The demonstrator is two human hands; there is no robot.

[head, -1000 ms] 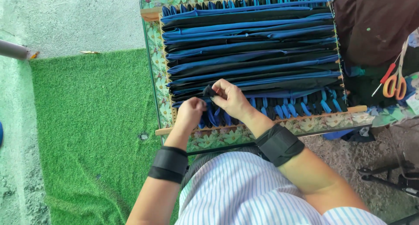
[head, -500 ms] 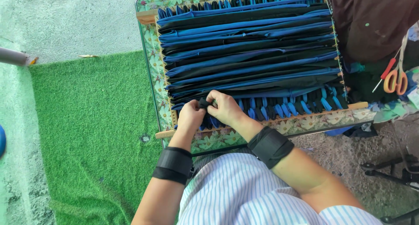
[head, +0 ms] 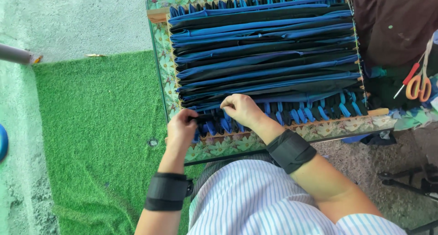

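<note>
The fingertips of the left hand (head: 181, 125) are pinching one end of a narrow black fabric strip (head: 207, 118), while the right hand (head: 242, 109) is curling its fingers, pressed together, over the strip's other end, so the strip is being held taut between them at the near left corner of the weave. It is lying just above the row of blue and black fabric loops (head: 292, 117) hooked along the near edge, apparently held level there so it can line up with that row. Beyond the hands, a rectangular wooden weaving frame (head: 162, 14) is carrying blue and black bands stretched side to side. The frame is resting on a flower-patterned table (head: 319, 131). Orange-handled scissors (head: 419, 82) are lying well apart to the right, and green artificial turf (head: 96, 134) is covering the ground to the left.
</note>
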